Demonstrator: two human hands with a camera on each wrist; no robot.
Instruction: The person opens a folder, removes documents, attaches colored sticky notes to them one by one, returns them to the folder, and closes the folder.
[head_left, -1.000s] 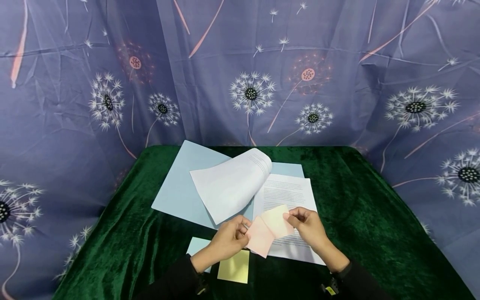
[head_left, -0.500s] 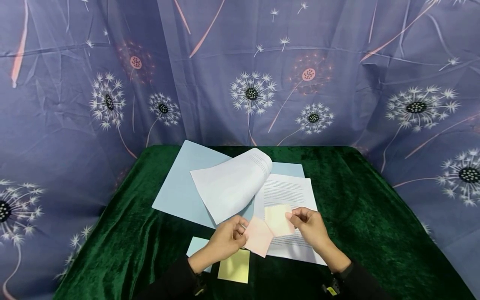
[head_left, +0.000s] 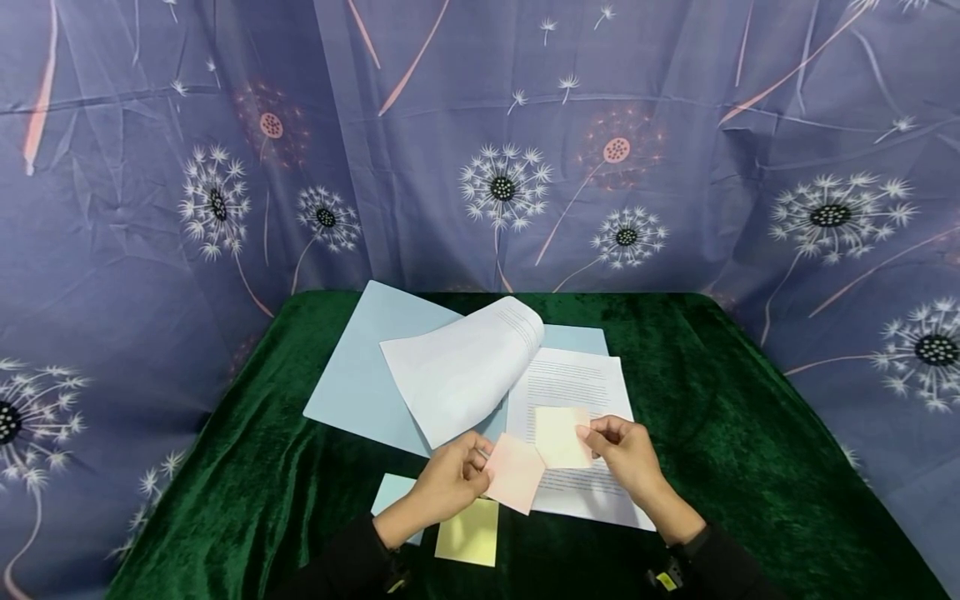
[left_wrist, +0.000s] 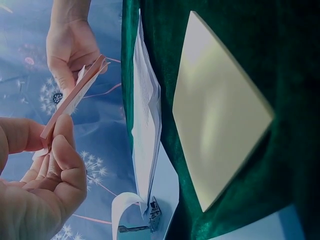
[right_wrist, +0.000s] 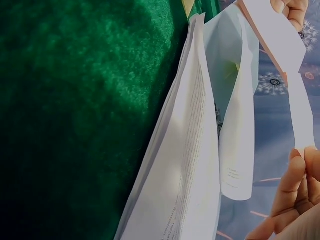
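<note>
Left hand [head_left: 452, 477] grips pink pad [head_left: 515, 473] between fingertips; right hand [head_left: 624, 454] pinches cream note [head_left: 561, 438], now swung straighter, seemingly peeled off.

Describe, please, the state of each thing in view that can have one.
Left hand: pinches pink pad
Right hand: pinches cream note
Pink pad: held up
Cream note: held up
Folder: open
Curled paper: bent over the folder
Printed pages: text side up
Yellow pad: lying on green cloth
Blue square: partly hidden
</note>
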